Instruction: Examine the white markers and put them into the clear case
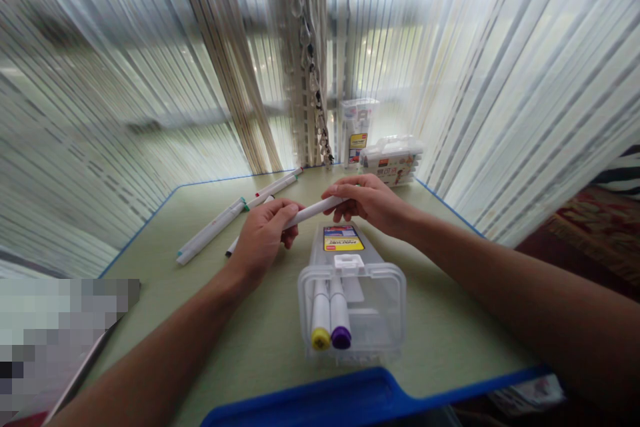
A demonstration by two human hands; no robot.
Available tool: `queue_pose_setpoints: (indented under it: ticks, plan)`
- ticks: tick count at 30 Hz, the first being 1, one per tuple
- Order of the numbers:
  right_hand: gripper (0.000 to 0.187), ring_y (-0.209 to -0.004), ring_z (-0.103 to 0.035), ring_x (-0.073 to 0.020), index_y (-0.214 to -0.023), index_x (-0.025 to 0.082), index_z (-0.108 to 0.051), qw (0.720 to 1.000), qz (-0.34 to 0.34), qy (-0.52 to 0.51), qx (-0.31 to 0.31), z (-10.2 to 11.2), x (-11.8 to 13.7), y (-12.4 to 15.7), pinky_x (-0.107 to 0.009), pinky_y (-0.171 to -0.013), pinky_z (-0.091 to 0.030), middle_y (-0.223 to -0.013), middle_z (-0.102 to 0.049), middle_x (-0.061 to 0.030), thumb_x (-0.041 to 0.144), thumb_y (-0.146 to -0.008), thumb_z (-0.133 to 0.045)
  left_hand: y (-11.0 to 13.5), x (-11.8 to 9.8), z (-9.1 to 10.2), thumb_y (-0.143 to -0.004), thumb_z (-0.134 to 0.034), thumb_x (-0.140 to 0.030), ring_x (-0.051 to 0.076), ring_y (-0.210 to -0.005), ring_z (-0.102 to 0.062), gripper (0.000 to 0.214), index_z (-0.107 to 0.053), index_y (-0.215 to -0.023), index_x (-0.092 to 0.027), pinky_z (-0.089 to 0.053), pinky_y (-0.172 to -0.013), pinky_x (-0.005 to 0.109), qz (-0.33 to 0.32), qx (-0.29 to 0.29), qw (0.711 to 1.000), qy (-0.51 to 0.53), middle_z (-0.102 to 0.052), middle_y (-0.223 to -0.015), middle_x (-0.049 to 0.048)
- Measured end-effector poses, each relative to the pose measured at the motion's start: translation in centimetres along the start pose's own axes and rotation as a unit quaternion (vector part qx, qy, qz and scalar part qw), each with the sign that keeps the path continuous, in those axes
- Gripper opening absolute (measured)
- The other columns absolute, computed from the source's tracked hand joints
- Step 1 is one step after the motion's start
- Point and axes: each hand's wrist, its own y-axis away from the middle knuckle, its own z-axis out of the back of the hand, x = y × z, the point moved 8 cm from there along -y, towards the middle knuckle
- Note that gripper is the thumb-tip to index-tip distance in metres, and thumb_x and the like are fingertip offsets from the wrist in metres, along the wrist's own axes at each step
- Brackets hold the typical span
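Between my two hands a white marker (315, 212) is held at a slant above the table. My left hand (267, 227) grips its lower left end, and the fingers of my right hand (363, 197) close round the other end. Just below them a clear plastic box (383, 303) lies on its side with its open mouth facing me. Inside it rest two white markers, one with a yellow end (321, 339) and one with a purple end (341, 337). Beyond my left hand, several white markers (213, 232) lie loose on the table.
The green table (195, 307) has a blue edge (310, 407) at the front. At the back stand an upright clear container (357, 127) and a clear case with a handle (393, 160). String curtains (435, 67) and a bead strand (310, 60) hang behind. A pixelated patch covers the lower left.
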Motion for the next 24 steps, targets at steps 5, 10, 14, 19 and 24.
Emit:
queue_pose_setpoints:
  ticks: [5, 10, 14, 19, 24]
  plan:
    - [0.017, -0.052, -0.064, -0.012, -0.078, 0.01, -0.073, 1.0, -0.003, -0.001, 0.001, 0.0, -0.09, -0.07, -0.022, -0.049, -0.046, -0.069, -0.074, -0.0101, 0.027, -0.079, -0.075, -0.06, -0.01, 0.03, -0.081, -0.063, -0.039, 0.011, -0.047, -0.05, 0.025, -0.066, -0.083, -0.014, -0.04, -0.046, 0.022, -0.001, 0.0, 1.0, -0.004, -0.055, -0.055, -0.002]
    - [0.018, -0.052, -0.064, -0.0114, -0.078, 0.01, -0.074, 1.0, -0.002, 0.001, 0.001, -0.01, -0.1, -0.07, -0.021, -0.049, -0.045, -0.068, -0.074, -0.0098, 0.028, -0.077, -0.075, -0.09, -0.05, -0.01, -0.08, -0.062, -0.039, 0.011, -0.048, -0.05, 0.026, -0.066, -0.083, -0.014, -0.04, -0.046, 0.022, -0.001, 0.003, 1.0, -0.008, -0.055, -0.055, -0.0022]
    - [0.02, -0.053, -0.064, -0.0117, -0.078, 0.01, -0.074, 1.0, 0.001, 0.003, 0.002, 0.0, -0.06, -0.05, -0.022, -0.05, -0.045, -0.069, -0.074, -0.0099, 0.03, -0.076, -0.076, -0.07, 0.01, 0.06, -0.08, -0.062, -0.039, 0.011, -0.047, -0.05, 0.026, -0.066, -0.083, -0.013, -0.04, -0.045, 0.022, -0.002, 0.003, 1.0, -0.008, -0.055, -0.055, -0.0023]
    - [0.02, -0.052, -0.063, -0.0113, -0.077, 0.011, -0.074, 1.0, 0.006, 0.003, 0.004, 0.05, -0.01, -0.05, -0.022, -0.049, -0.045, -0.069, -0.074, -0.0098, 0.03, -0.074, -0.077, -0.08, 0.05, 0.04, -0.08, -0.062, -0.039, 0.011, -0.047, -0.05, 0.026, -0.066, -0.083, -0.013, -0.04, -0.045, 0.022, -0.004, 0.006, 1.0, -0.012, -0.055, -0.055, -0.0023]
    - [0.02, -0.053, -0.064, -0.0117, -0.077, 0.01, -0.074, 1.0, 0.003, 0.005, 0.002, 0.05, -0.07, -0.11, -0.022, -0.049, -0.045, -0.068, -0.074, -0.0098, 0.03, -0.075, -0.076, -0.07, -0.04, -0.01, -0.08, -0.062, -0.039, 0.011, -0.047, -0.05, 0.026, -0.066, -0.083, -0.013, -0.04, -0.046, 0.022, -0.004, 0.005, 1.0, -0.013, -0.055, -0.055, -0.0024]
